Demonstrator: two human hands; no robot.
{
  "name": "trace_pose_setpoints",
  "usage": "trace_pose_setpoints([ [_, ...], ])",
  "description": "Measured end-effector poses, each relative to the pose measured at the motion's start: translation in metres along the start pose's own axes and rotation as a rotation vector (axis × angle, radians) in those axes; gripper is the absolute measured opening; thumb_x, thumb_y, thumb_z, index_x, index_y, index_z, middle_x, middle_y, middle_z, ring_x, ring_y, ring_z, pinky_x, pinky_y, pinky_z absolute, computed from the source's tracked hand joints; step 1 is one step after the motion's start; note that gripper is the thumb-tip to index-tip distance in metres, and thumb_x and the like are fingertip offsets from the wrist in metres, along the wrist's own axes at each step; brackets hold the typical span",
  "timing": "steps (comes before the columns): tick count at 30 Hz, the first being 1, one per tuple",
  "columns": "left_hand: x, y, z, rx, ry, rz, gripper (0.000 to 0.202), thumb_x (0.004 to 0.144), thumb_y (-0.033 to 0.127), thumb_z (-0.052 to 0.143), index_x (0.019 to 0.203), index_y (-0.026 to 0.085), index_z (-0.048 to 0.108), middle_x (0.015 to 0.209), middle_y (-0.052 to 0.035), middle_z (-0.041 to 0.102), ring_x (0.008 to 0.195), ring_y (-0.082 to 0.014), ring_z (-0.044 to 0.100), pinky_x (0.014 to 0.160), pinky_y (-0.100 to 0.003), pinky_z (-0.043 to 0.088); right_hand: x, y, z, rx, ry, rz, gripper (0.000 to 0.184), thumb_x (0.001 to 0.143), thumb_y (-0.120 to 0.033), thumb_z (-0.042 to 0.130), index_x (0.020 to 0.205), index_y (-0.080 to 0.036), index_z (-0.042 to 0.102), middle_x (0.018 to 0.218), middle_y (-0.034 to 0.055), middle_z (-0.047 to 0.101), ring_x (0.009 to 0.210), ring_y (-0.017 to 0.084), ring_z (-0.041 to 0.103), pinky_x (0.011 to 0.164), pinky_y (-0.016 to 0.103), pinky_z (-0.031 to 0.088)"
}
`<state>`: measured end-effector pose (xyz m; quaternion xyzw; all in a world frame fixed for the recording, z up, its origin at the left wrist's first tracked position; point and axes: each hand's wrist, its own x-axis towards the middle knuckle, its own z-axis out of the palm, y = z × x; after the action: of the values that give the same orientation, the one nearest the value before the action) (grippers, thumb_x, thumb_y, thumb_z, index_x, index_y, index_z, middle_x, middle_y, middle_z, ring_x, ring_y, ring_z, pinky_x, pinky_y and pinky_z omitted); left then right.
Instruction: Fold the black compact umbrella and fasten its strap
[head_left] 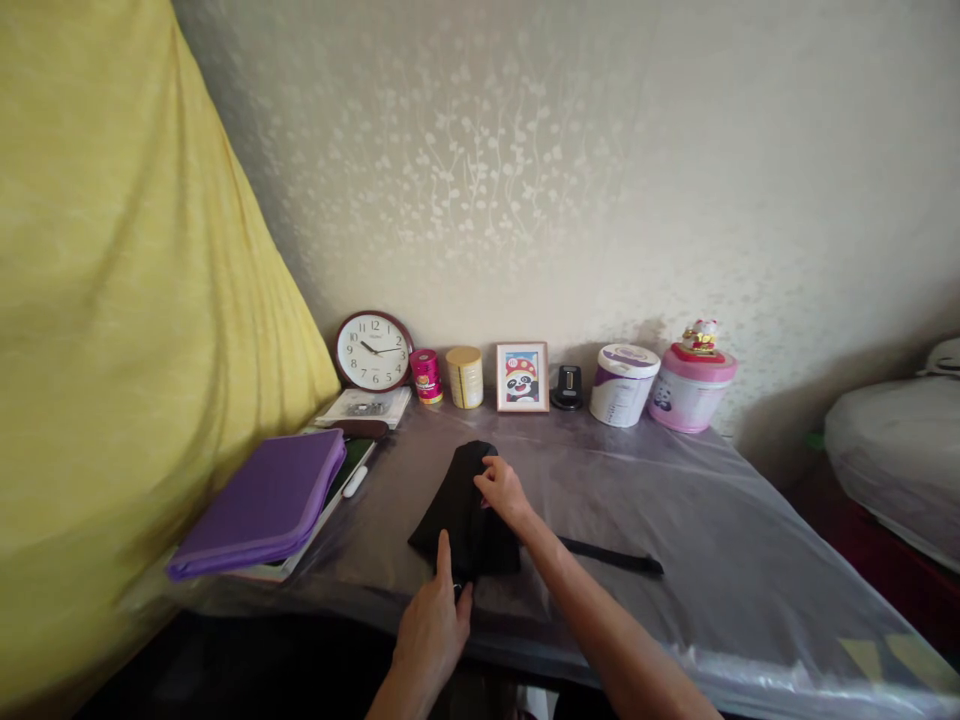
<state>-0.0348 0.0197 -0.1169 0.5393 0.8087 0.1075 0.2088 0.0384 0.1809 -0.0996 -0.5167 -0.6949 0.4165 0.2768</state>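
A black pouch or bag [457,510] lies on the plastic-covered table [675,520], with a black strap [611,557] trailing to its right. My left hand [433,618] rests at the pouch's near edge, thumb pointing up along the fabric and fingers pinched at that edge. My right hand [501,490] reaches across to the pouch's upper right side, its fingers curled on the fabric there.
A purple folder [262,505] sits on books at the left beside a yellow curtain [112,330]. Along the wall stand a clock [373,350], a red can [426,376], a yellow tin [465,376], a framed picture [522,377], a white tub [622,385] and a pink tub [690,390].
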Motion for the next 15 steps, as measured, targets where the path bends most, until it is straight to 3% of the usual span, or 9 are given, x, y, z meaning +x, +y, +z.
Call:
trace_pose_setpoints([
  [5,0.0004,0.0010,-0.0004,-0.007,-0.005,0.001,0.064,0.087,0.032,0.032,0.139,0.015,-0.002,0.095,-0.0104,0.065,0.085,-0.0215,0.062,0.065,-0.027,0.036,-0.0004,-0.0037,0.0010,-0.031,-0.012,-0.031,0.035,0.074,-0.012,0.048,0.109,-0.010,0.050,0.071,0.0009,0.063,0.050,0.007,0.058,0.053,0.017,0.046],
  [11,-0.0006,0.0020,0.0003,-0.007,0.008,-0.002,0.064,0.087,0.032,0.033,0.139,0.014,-0.001,0.098,-0.0106,0.065,0.086,-0.0204,0.062,0.066,-0.026,0.036,-0.0017,-0.0007,-0.0004,-0.053,-0.082,-0.054,0.033,0.083,-0.014,0.032,0.113,-0.012,0.047,0.071,0.0023,0.065,0.051,0.008,0.060,0.047,0.016,0.043],
  [15,0.0001,0.0010,0.0023,-0.002,0.020,0.005,0.064,0.087,0.031,0.034,0.139,0.013,0.001,0.096,-0.0105,0.065,0.085,-0.0192,0.062,0.065,-0.025,0.036,-0.0009,-0.0005,0.0005,-0.152,-0.039,-0.084,0.032,0.078,-0.011,0.039,0.108,-0.012,0.053,0.066,0.0032,0.065,0.053,0.010,0.060,0.052,0.018,0.042],
])
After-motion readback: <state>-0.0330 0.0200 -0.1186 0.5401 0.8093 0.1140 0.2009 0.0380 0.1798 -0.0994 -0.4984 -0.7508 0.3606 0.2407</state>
